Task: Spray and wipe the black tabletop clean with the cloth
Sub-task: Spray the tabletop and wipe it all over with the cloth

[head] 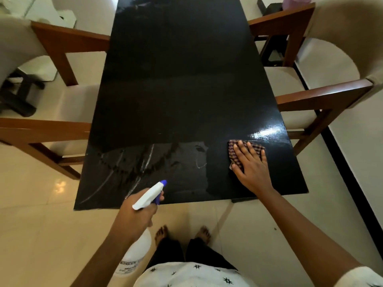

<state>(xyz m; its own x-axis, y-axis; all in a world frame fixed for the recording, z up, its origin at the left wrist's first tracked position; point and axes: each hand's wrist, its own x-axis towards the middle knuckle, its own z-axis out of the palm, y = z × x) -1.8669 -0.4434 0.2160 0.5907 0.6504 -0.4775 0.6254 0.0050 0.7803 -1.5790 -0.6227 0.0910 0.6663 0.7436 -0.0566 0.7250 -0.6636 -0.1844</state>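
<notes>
Right hand flat, fingers spread, pressing checked cloth onto black tabletop near its right front corner. Left hand grips spray bottle (nozzle aimed tableward) at the front edge.

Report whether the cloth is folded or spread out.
Folded: the checked cloth lies as a small pad under the flat right hand.
</notes>
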